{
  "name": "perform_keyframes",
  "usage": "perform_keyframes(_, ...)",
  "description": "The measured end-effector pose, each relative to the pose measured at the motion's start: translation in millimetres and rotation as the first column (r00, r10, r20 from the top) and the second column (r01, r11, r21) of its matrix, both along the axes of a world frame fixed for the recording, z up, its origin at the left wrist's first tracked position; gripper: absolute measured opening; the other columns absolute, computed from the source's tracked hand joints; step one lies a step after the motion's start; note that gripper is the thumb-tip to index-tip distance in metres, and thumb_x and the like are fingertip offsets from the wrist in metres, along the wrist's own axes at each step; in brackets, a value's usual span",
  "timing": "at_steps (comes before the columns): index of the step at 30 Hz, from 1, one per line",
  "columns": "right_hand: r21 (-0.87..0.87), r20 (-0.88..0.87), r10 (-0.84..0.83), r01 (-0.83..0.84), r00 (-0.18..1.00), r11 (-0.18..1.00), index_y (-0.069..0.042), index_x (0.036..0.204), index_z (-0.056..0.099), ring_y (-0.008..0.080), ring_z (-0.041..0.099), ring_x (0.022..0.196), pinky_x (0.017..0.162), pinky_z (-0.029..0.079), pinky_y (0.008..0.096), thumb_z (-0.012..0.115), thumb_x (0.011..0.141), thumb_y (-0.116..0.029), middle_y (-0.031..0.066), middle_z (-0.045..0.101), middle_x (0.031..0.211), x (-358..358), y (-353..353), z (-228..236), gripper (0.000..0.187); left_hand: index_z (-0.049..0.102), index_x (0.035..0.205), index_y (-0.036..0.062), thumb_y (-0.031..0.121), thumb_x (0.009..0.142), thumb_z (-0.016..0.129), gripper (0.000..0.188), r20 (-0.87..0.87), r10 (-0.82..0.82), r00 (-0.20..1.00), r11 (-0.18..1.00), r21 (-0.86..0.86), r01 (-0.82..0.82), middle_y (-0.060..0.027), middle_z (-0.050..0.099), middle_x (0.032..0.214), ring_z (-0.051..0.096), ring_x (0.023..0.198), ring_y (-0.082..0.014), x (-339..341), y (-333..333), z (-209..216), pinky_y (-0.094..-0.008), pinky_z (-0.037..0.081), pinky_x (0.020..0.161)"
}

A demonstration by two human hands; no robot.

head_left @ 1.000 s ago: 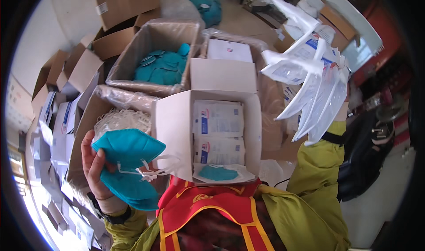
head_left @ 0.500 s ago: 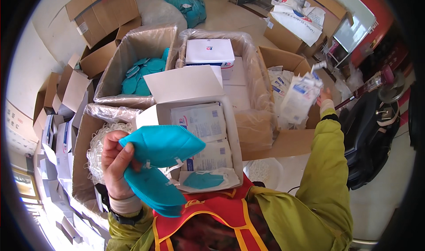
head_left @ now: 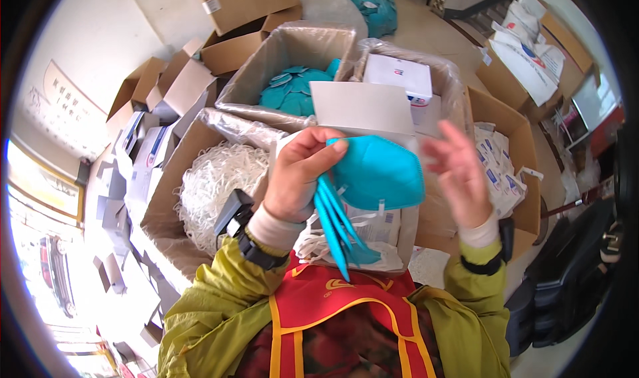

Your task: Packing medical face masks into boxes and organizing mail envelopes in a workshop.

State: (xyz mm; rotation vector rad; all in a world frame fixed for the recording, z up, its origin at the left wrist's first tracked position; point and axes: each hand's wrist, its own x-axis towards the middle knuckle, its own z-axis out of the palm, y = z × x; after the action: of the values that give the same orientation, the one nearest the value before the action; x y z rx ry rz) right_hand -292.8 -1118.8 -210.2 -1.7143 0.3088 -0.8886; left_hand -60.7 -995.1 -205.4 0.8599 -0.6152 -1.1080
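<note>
My left hand pinches several folded teal face masks by their upper edge. One mask faces me broadside, while the others fan downward below the hand, with white straps dangling beside them. My right hand is raised to the right of the masks, fingers apart, a little blurred, and nothing shows in it. Beneath the masks stands an open white box with its lid up. White packets inside it are partly hidden by the masks.
A carton of white strap strands stands at left, and a lined one of teal masks behind. At right, a carton holds white packets. A closed white box sits in another lined carton. Empty cartons pile up far left.
My right hand has let go of the white packets over the right-hand carton and come back left beside the masks. The left hand still holds the masks, now moved rightward. The view has turned left.
</note>
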Motion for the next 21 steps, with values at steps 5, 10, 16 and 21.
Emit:
perform_keyframes(5, -0.315, -0.175, -0.021, -0.035, 0.984, 0.948, -0.004, 0.129, 0.051, 0.0299, 0.065, 0.100, 0.086, 0.049, 0.0318, 0.058, 0.090, -0.003, 0.0183, 0.064, 0.112, 61, 71, 15, 0.039, 0.063, 0.084, 0.0033, 0.031, 0.094, 0.061, 0.030, -0.010, 0.167, 0.986, 0.980, 0.115, -0.165, -0.0063, 0.064, 0.085, 0.056, 0.064, -0.0092, 14, 5, -8, -0.0230, 0.048, 0.058)
perform_keyframes(10, -0.578, -0.194, -0.069, -0.057, 0.978, 0.814, -0.005, 0.143, 0.035, 0.0344, 0.060, 0.105, 0.088, 0.048, 0.0382, 0.064, 0.087, -0.011, 0.0214, 0.057, 0.122, 73, 99, 19, 0.062, 0.060, 0.081, 0.0053, 0.038, 0.091, 0.064, 0.034, -0.057, 0.242, 0.969, 0.956, 0.186, -0.227, -0.0066, 0.062, 0.076, 0.056, 0.063, -0.0121, 24, 7, -17, -0.0250, 0.048, 0.059)
perform_keyframes(16, -0.466, -0.284, -0.113, -0.034, 0.952, 0.884, -0.001, 0.145, 0.027, 0.0291, 0.048, 0.126, 0.103, 0.039, 0.0345, 0.068, 0.080, -0.006, 0.0203, 0.045, 0.139, 70, 83, 19, 0.078, 0.058, 0.093, 0.0046, 0.040, 0.092, 0.062, 0.035, -0.165, 0.250, 0.954, 0.962, 0.152, -0.226, -0.0079, 0.063, 0.089, 0.060, 0.079, -0.0144, 27, 16, -18, -0.0286, 0.051, 0.068)
perform_keyframes(21, 0.163, -0.154, 0.221, -0.196, 0.963, 0.967, -0.001, 0.144, 0.028, 0.0193, 0.046, 0.120, 0.103, 0.038, 0.0324, 0.067, 0.085, -0.014, 0.0134, 0.046, 0.133, 44, 78, 32, 0.073, 0.039, 0.128, 0.0007, 0.028, 0.087, 0.070, 0.059, 0.168, -0.018, 0.986, 0.995, -0.091, 0.033, -0.0118, 0.057, 0.110, 0.056, 0.103, -0.0173, -6, 70, 7, -0.0295, 0.049, 0.086)
